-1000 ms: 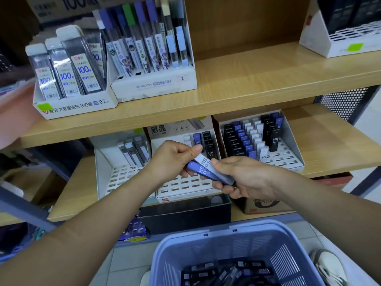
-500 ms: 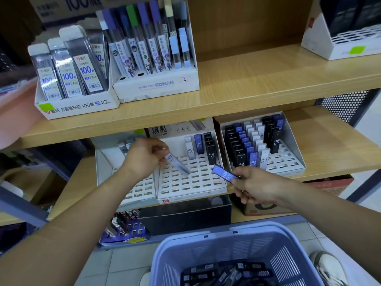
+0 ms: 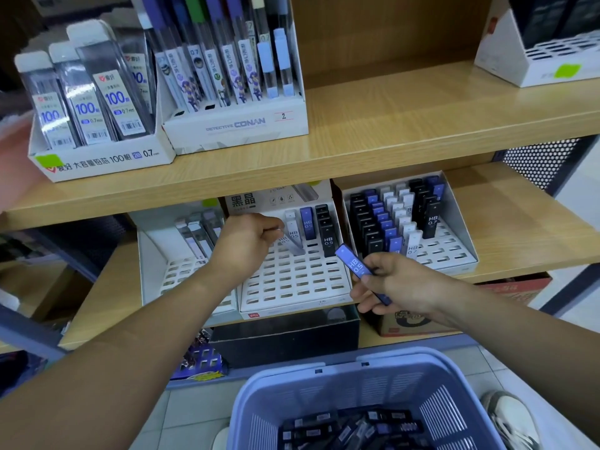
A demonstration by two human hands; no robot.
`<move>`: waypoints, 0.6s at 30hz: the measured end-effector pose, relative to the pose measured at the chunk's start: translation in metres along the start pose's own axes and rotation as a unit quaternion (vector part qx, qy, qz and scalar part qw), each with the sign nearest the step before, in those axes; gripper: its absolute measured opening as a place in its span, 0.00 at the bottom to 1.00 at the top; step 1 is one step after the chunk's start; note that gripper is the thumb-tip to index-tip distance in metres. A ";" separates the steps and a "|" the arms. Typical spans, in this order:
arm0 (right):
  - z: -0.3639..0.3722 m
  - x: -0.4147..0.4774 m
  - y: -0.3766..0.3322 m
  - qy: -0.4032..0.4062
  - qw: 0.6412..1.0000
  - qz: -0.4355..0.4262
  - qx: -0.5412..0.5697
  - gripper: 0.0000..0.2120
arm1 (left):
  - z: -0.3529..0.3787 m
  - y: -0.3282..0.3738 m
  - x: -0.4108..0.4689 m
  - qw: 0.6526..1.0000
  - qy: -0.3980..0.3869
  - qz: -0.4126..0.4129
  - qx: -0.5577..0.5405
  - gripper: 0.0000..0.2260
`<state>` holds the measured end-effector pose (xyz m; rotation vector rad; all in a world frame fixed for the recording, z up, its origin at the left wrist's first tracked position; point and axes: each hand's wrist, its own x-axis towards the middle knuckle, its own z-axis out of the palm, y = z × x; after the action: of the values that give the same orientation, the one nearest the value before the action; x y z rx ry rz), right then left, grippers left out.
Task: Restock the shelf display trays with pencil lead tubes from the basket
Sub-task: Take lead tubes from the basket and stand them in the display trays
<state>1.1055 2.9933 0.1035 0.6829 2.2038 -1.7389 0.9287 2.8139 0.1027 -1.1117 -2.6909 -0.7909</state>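
Moved nearer the back row since earlier, my left grip (image 3: 248, 246) pinches one clear tube (image 3: 291, 244), tip at the middle tray (image 3: 292, 289); right of it, my right grip (image 3: 399, 287) clamps one blue tube (image 3: 355, 264).

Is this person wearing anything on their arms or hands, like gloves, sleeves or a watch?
Nothing shows. The left hand and right hand are bare, with no gloves, rings or watch, and no sleeve is in view on either arm.

The white display box (image 3: 237, 129) reads "DETECTIVE CONAN" and "2". The left display box (image 3: 100, 162) reads "100" and "0.7". The blue tube (image 3: 355, 264) and the clear tube (image 3: 290, 245) each read "HB 0.5".
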 end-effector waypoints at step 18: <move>0.003 -0.001 -0.007 -0.017 0.980 0.000 0.200 0.11 | 0.018 0.013 0.017 0.999 0.019 0.017 0.034 0.05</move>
<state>1.1027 2.9893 0.1097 0.7278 1.8435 -2.2005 0.9268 2.8411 0.0977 -1.1123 -2.6400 -0.7030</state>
